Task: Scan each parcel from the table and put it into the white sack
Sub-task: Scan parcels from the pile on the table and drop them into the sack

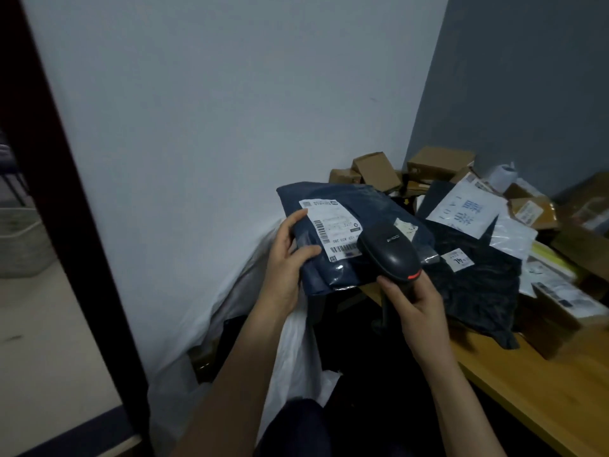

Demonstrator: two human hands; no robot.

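Hands (286, 258) around parcel (372, 206) and scanner (390, 253)

left hand (287, 268): forward, gripping | right hand (416, 305): forward, gripping

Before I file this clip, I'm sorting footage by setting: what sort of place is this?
Likely a small parcel-handling room or courier pickup corner. A wooden table is heaped with cardboard boxes and mailers; the right hand holds a barcode scanner at a labelled dark blue mailer near a white sack.
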